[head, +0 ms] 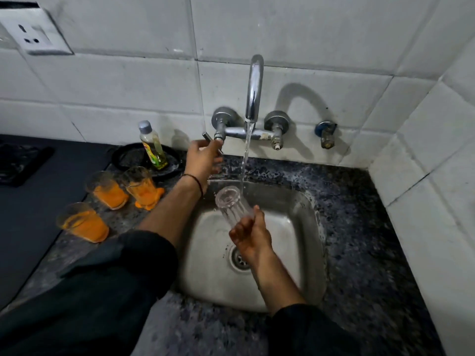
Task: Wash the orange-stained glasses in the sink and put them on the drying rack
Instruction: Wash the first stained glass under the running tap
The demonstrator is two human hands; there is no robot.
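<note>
My right hand (250,235) grips a clear glass (231,204) by its base over the steel sink (303,227), its mouth tilted up toward the stream of water (245,160) falling from the chrome tap (254,86). My left hand (204,160) holds the tap's left handle (208,137). Three glasses with orange residue stand on the counter left of the sink: one at the back left (105,188), one at the back right (141,186) with orange spilled at its foot, one nearer to me (82,222). No drying rack is in view.
A bottle of dish soap (153,146) stands in a black round dish (123,158) behind the glasses. A dark mat (25,219) covers the counter at left. A second tap handle (276,129) and a small wall valve (326,133) sit to the right. Speckled stone counter (359,227) surrounds the sink.
</note>
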